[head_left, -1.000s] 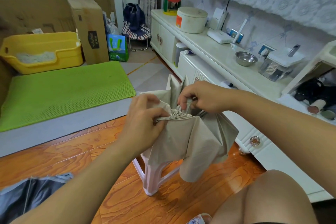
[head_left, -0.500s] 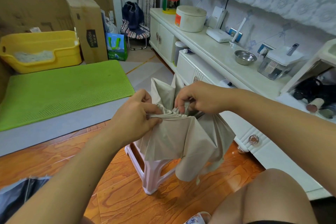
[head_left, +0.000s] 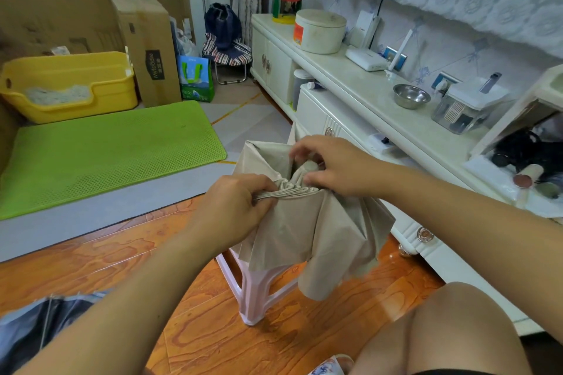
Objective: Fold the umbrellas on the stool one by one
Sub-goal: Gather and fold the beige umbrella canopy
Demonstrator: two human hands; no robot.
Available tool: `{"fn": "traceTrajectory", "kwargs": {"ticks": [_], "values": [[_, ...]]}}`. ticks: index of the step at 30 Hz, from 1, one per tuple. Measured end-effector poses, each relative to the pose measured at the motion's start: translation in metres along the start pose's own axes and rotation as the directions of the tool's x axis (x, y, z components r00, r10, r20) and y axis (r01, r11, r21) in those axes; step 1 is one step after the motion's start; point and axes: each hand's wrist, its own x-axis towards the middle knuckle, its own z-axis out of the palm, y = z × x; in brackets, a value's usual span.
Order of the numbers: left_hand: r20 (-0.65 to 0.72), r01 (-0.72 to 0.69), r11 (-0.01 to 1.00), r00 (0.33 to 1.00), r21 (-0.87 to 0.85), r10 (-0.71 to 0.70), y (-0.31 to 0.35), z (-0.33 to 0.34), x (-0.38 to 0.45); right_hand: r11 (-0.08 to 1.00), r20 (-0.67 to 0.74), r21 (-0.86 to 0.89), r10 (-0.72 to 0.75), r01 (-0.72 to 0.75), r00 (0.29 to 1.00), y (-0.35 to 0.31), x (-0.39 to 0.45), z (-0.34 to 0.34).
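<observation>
A beige umbrella (head_left: 307, 231) hangs in loose folds over a pale pink plastic stool (head_left: 253, 301) on the wooden floor. My left hand (head_left: 234, 207) grips a stack of gathered canopy pleats at its edge. My right hand (head_left: 332, 164) pinches the fabric just beyond, at the top of the bundle. The umbrella's shaft and handle are hidden inside the cloth. A dark grey umbrella (head_left: 39, 326) lies on the floor at the lower left, partly cut off by my left forearm.
A white low cabinet (head_left: 365, 100) runs along the right, close behind the stool, with a steel bowl (head_left: 411, 96) and a round tub (head_left: 320, 30) on top. A green mat (head_left: 106, 149), a yellow tray (head_left: 70, 85) and cardboard boxes (head_left: 149, 46) lie to the left. My knee (head_left: 451, 329) is at the lower right.
Both hands have shifted slightly right and down with the umbrella. The right hand has moved on along the canopy, and more pleats sit gathered in the left hand's grip.
</observation>
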Motion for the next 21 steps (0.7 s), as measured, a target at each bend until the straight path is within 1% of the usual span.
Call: {"fn": "traceTrajectory", "kwargs": {"ticks": [1,2,4,5,7,10,13,14,15,17,19,21], "values": [[0.0,-0.017,1.0,1.0,-0.005,0.017,0.002,0.001,0.0,0.999,-0.038,-0.015,0.03,-0.031,0.999,-0.001,0.0,0.0],[-0.001,-0.03,1.0,1.0,-0.009,0.03,0.003,0.002,0.0,0.995,-0.068,-0.067,0.063,-0.068,0.996,-0.003,0.0,0.0],[-0.005,-0.042,0.999,0.999,-0.01,0.041,0.003,0.004,0.001,0.966,-0.116,-0.215,0.12,-0.143,0.986,-0.007,0.0,-0.001],[-0.007,-0.046,0.999,0.999,-0.008,0.045,0.002,0.004,0.0,0.946,-0.135,-0.274,0.142,-0.174,0.981,-0.009,0.0,-0.002],[-0.009,-0.064,0.998,0.998,-0.006,0.063,0.001,0.006,0.0,0.92,-0.143,-0.332,0.168,-0.208,0.975,-0.011,0.002,-0.004],[-0.011,-0.111,0.994,0.994,0.024,0.111,0.0,0.007,0.002,0.919,-0.108,-0.353,0.147,-0.177,0.983,-0.015,0.004,-0.006],[-0.054,-0.213,0.96,0.973,0.181,0.225,-0.003,0.006,0.005,0.941,-0.08,-0.317,0.099,-0.12,0.992,-0.016,0.005,-0.007],[-0.076,-0.221,0.951,0.967,0.216,0.242,-0.003,0.006,0.006,0.949,-0.074,-0.299,0.081,-0.099,0.994,-0.016,0.005,-0.007],[-0.098,-0.21,0.949,0.966,0.235,0.238,-0.004,0.006,0.007,0.955,-0.068,-0.284,0.065,-0.082,0.996,-0.016,0.005,-0.006],[-0.115,-0.145,0.958,0.977,0.248,0.178,-0.004,0.006,0.007,0.962,-0.056,-0.267,0.046,-0.06,0.997,-0.018,0.006,-0.005],[-0.1,-0.037,0.975,0.993,0.22,0.06,-0.003,0.007,0.009,0.97,-0.048,-0.239,0.03,-0.041,0.998,-0.02,0.006,-0.004],[-0.08,0.071,0.985,0.995,0.158,-0.059,-0.001,0.006,0.01,0.976,-0.043,-0.215,0.007,-0.016,0.999,-0.022,0.007,-0.003]]}}
